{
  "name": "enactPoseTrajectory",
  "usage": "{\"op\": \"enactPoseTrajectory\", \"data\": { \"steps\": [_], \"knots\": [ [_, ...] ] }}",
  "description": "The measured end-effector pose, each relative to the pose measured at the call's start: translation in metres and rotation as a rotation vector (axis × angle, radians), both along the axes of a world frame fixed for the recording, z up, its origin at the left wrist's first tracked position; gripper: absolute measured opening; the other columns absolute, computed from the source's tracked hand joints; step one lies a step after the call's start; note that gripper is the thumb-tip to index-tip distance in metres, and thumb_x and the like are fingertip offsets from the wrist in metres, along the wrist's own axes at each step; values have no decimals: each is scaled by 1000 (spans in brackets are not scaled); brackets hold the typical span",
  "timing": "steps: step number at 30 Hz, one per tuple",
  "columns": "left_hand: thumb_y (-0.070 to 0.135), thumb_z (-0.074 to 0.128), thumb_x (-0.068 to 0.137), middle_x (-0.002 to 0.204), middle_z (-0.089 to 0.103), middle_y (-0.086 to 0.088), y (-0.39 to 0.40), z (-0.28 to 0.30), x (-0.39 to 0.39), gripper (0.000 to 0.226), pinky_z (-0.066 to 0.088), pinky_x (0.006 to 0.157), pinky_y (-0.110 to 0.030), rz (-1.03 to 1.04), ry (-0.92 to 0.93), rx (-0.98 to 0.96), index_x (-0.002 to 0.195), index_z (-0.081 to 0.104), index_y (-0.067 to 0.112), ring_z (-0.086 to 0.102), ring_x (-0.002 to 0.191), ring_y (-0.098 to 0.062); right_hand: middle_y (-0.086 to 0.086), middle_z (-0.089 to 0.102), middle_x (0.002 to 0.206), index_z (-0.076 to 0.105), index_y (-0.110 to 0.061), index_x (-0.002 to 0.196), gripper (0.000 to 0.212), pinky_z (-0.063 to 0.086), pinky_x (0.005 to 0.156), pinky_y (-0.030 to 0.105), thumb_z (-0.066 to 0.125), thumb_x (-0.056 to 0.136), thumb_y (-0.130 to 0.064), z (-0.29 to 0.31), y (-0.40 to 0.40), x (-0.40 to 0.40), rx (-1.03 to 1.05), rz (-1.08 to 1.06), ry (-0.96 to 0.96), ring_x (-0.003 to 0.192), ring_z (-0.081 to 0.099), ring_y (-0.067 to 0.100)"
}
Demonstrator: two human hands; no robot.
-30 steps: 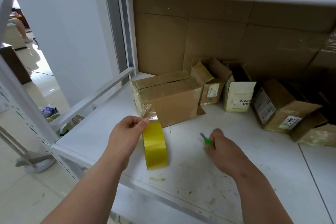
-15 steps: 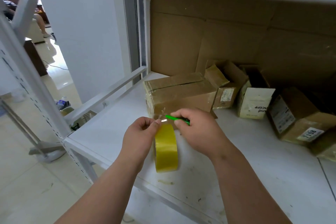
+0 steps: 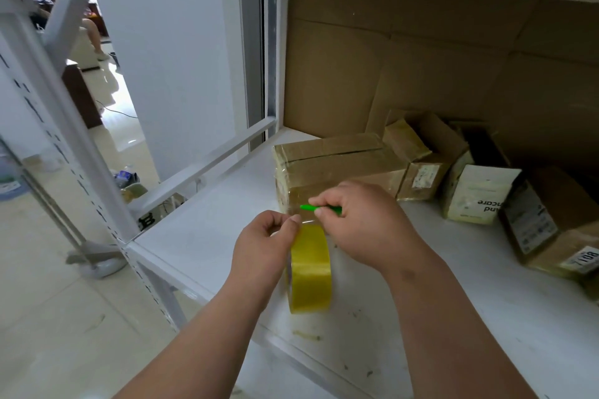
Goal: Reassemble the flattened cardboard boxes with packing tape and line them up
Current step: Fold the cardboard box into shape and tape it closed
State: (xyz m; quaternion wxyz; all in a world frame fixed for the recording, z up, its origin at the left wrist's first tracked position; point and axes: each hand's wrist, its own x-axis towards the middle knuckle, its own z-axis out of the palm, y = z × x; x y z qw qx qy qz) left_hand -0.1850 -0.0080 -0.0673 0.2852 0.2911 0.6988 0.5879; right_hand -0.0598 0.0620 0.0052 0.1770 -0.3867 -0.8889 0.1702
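One roll of yellow packing tape (image 3: 309, 269) stands on edge near the front of the white shelf (image 3: 453, 317), lower centre of the frame. Left hand (image 3: 264, 244) grips the roll at its top, fingers curled, thumb and forefinger pinching the loose clear tape end. Right hand (image 3: 359, 223) is just beside it, fingers curled round one green cutter (image 3: 319, 208) whose tip lies against the stretched tape strip. That strip runs up to one taped-shut cardboard box (image 3: 334, 168), centre frame, just behind both hands.

Four more boxes sit to the right along the back: one small brown box (image 3: 421, 172) with flaps up, touching the taped box; one cream box (image 3: 479, 196) with printed text, open top; one larger brown box (image 3: 547, 223) tilted, labels on it; one more box cut off at the right edge (image 3: 590, 282), hard to make out. Contents of the open ones cannot be told.

Flat cardboard sheets (image 3: 405, 68) line the back of the shelf. Tiled floor (image 3: 48, 317) lower left.
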Motion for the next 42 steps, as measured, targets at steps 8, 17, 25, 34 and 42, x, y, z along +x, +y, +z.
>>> {"op": "enactPoseTrajectory", "data": {
  "steps": [8,17,25,34,42],
  "knots": [
    [32,67,90,69,64,-2,2,0,0,24,41,61,-27,-14,21,3,79,67,11,52,59,-6,-2,62,112,70,-29,119,27,50,84,33,54,97,-28,-5,7,-18,33,35,-119,102,58,18],
    [33,65,92,72,61,2,4,-2,-5,32,39,60,-25,-23,49,-31,80,60,5,52,64,-7,-2,67,113,72,-28,115,25,52,85,32,57,94,-26,-1,15,-12,46,-22,-163,102,62,21],
    [25,66,93,96,74,4,8,-4,-7,27,46,75,-27,-22,-59,19,70,61,9,64,99,3,-9,68,111,70,-32,114,26,49,78,30,52,96,-28,-11,22,8,13,-103,-175,99,61,16],
    [27,70,89,68,58,-2,9,-1,-5,24,44,67,-35,-5,-69,6,76,62,8,52,67,-17,-6,63,119,59,-34,121,26,46,92,33,53,96,-27,-68,34,45,-259,-291,-204,107,59,18],
    [18,67,89,86,68,-14,5,0,-4,17,48,72,-39,-11,-101,31,73,66,13,58,77,-22,-12,59,114,69,-33,105,16,44,99,37,60,93,-35,-82,20,33,-294,-331,114,110,56,15]
  ]
}}
